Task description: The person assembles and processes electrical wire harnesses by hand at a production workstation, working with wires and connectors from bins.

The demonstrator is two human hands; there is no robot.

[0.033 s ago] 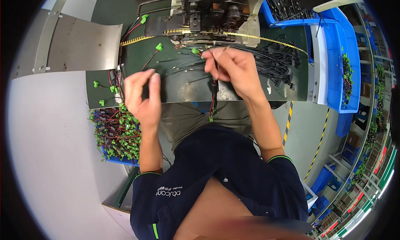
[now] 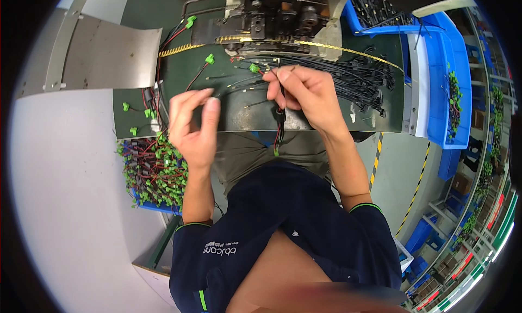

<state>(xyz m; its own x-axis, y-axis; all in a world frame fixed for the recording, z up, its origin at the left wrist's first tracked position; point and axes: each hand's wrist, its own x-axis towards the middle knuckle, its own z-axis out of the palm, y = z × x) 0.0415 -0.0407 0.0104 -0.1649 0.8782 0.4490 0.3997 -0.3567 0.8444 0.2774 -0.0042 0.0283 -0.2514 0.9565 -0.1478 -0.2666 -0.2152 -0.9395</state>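
Observation:
My right hand (image 2: 305,94) is pinched on a wire harness above the table's front part. The harness's black sleeve (image 2: 280,117) hangs below the fingers, with red and black wires running down to a green connector (image 2: 276,150). Another green connector (image 2: 254,68) shows just left of the fingertips. My left hand (image 2: 194,127) hovers over the table's front edge, thumb and fingers apart, nothing visible between them. Black cables (image 2: 353,76) with dark plugs lie fanned out behind and right of my right hand, their bare ends pointing left.
A dark machine (image 2: 272,19) stands at the back, a yellow terminal strip (image 2: 185,49) running across it. Several green-ended harnesses fill a blue bin (image 2: 157,208) at lower left. A curved metal plate (image 2: 111,54) is at the left. Blue trays (image 2: 435,95) stand at the right.
My left hand has moved a little to the right, toward my right hand. My right hand keeps its pinch on the harness in nearly the same place.

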